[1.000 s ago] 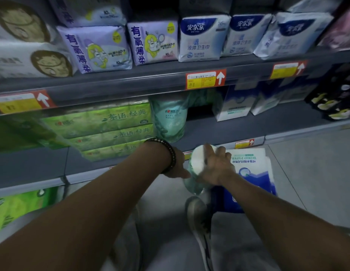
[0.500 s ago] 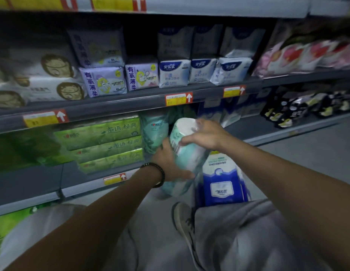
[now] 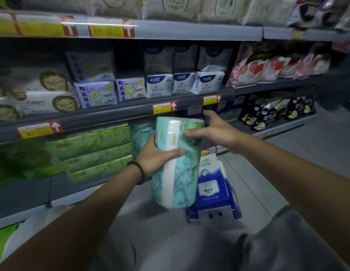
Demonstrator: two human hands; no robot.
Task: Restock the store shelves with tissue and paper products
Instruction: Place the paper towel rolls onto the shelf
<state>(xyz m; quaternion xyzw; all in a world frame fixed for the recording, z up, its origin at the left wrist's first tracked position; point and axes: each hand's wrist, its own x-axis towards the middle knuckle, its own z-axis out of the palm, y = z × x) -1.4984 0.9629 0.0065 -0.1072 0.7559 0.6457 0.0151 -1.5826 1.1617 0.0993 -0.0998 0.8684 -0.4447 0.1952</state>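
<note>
Gripping the teal roll pack [image 3: 178, 173] round its middle with our left hand [image 3: 154, 155], we rest our wide-spread right hand [image 3: 215, 130] against its top, steadying it upright before the shelf [image 3: 246, 125] just beyond.

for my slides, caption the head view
Left hand grips a teal tissue roll pack, right hand touching its top, in front of a stocked shelf.

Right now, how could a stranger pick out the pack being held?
Find the grey metal shelving, then its lower shelf's stack of flat green tissue packs. Just right of it, the left grip holds a tall teal-and-white plastic-wrapped roll pack. Unlike those flat packs and the boxy blue-and-white pack on the floor, it is cylindrical and held aloft.
</note>
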